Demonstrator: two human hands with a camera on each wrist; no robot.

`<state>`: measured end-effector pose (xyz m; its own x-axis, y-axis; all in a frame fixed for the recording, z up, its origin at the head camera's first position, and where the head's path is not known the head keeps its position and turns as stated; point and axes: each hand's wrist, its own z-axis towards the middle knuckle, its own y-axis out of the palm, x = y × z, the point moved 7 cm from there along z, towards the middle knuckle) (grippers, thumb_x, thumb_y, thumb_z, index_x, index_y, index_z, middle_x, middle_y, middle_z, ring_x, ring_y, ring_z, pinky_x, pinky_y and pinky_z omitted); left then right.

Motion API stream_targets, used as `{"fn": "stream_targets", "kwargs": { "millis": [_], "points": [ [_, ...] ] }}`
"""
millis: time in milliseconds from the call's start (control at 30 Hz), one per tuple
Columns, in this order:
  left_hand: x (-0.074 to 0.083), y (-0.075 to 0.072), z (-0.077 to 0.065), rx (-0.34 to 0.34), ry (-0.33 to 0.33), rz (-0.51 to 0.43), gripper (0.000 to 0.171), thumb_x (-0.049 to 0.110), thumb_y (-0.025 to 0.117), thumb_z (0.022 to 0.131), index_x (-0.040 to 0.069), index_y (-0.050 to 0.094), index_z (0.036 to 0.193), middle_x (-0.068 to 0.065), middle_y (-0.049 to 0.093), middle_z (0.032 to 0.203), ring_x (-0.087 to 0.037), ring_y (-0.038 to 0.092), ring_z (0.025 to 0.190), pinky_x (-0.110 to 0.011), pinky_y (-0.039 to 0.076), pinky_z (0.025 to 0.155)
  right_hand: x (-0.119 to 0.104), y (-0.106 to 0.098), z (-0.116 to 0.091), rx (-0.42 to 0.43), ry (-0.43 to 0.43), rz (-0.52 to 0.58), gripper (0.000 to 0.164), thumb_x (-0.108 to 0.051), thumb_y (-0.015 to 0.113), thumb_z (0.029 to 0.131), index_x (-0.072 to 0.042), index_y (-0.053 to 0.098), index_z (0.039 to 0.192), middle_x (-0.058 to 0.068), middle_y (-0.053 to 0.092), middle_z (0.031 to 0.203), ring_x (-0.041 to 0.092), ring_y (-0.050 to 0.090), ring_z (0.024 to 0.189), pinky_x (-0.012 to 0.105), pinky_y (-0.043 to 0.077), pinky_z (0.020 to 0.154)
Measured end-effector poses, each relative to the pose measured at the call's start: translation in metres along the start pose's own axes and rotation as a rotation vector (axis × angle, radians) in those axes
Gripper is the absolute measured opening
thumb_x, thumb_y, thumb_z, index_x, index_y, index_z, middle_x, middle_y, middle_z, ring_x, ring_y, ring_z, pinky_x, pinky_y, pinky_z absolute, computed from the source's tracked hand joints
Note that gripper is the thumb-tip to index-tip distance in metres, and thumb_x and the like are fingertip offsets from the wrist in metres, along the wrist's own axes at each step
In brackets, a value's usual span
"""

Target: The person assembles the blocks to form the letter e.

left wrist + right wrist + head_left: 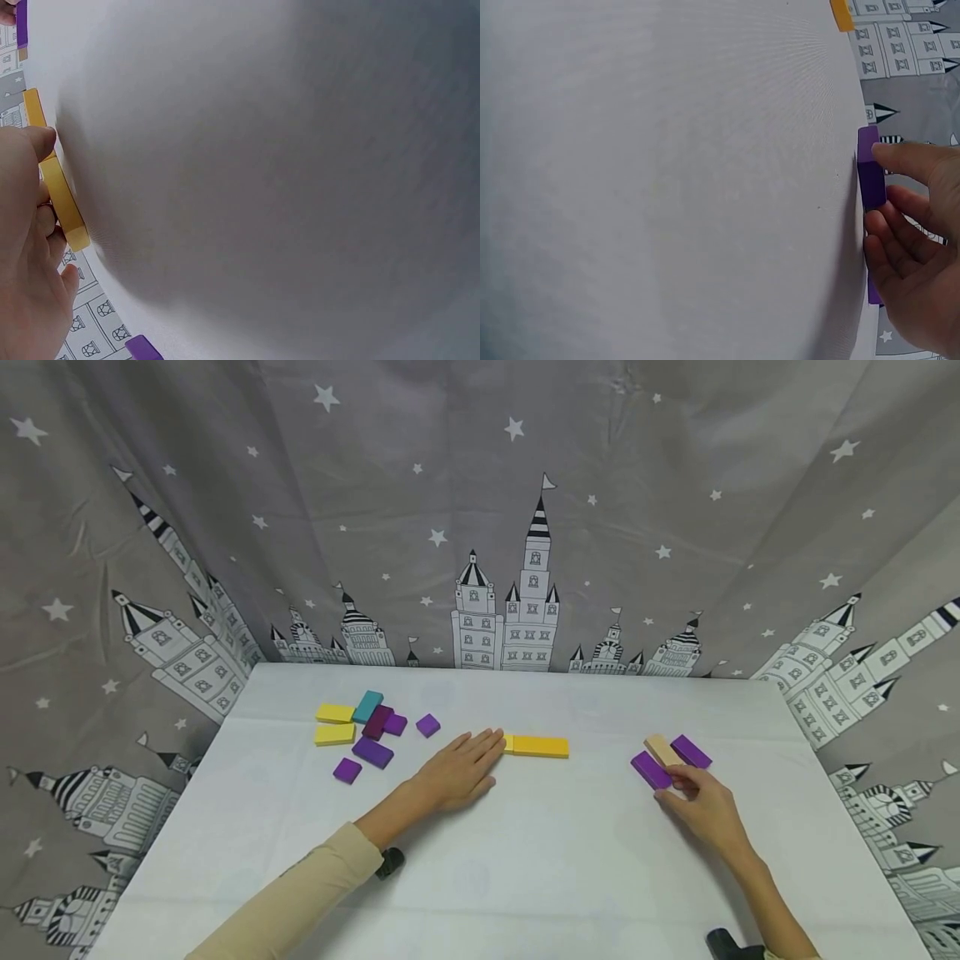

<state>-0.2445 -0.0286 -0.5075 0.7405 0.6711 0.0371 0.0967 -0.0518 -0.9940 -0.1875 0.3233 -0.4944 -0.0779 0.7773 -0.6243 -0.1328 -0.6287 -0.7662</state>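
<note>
My left hand (459, 774) lies palm down with straight fingers over the left end of a row of yellow blocks. An orange-yellow block (542, 747) extends right from its fingertips. In the left wrist view, the thumb is at the joint between this block and a lighter yellow block (64, 201), with fingers along the far side. My right hand (703, 808) pinches a purple block (650, 770) between thumb and fingers, at the table's right. Beside that block lie a tan block (662, 750) and another purple block (691, 752).
Left of my left hand lie two yellow blocks (335, 735), a teal block (368, 707), a maroon block (377, 722) and several purple blocks (372, 752). A grey curtain (480, 527) printed with castles and stars surrounds the white table (555, 877).
</note>
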Motion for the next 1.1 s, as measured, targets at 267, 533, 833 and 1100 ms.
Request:
{"fn": "stream_targets", "kwargs": {
  "millis": [267,533,833,1100],
  "points": [
    [-0.001,0.001,0.000,-0.009,-0.007,0.002,0.062,0.036,0.040,0.107,0.005,0.024,0.158,-0.010,0.019,0.164,-0.024,0.016,0.150,-0.043,0.013,0.121,0.002,0.003,0.004,0.000,0.020,-0.028,0.041,-0.010,0.080,0.083,0.007,0.066,0.118,0.016,0.069,0.099,0.029,0.064,0.090,0.028,0.053,0.076],
    [-0.002,0.000,0.001,-0.021,-0.014,0.016,0.063,0.038,0.040,0.107,0.005,0.024,0.158,-0.009,0.019,0.164,-0.023,0.016,0.150,-0.042,0.013,0.121,-0.007,0.007,0.010,0.006,0.016,0.016,0.038,-0.010,0.080,0.084,0.006,0.068,0.116,0.015,0.069,0.098,0.026,0.064,0.088,0.019,0.051,0.074],
    [-0.001,0.001,0.001,-0.004,-0.008,-0.001,0.062,0.037,0.041,0.107,0.005,0.026,0.157,-0.010,0.021,0.164,-0.024,0.017,0.150,-0.043,0.014,0.121,-0.023,0.017,0.027,-0.007,-0.015,0.067,0.037,-0.008,0.079,0.086,0.007,0.067,0.118,0.018,0.069,0.102,0.028,0.066,0.091,0.022,0.053,0.077],
    [0.000,-0.002,-0.001,0.009,0.004,-0.009,0.062,0.036,0.042,0.107,0.003,0.027,0.157,-0.011,0.022,0.163,-0.026,0.019,0.149,-0.044,0.016,0.120,-0.047,0.033,0.048,-0.016,-0.064,0.072,0.036,-0.006,0.076,0.087,0.005,0.068,0.120,0.022,0.067,0.109,0.035,0.064,0.098,0.049,0.053,0.086]
  ]
}}
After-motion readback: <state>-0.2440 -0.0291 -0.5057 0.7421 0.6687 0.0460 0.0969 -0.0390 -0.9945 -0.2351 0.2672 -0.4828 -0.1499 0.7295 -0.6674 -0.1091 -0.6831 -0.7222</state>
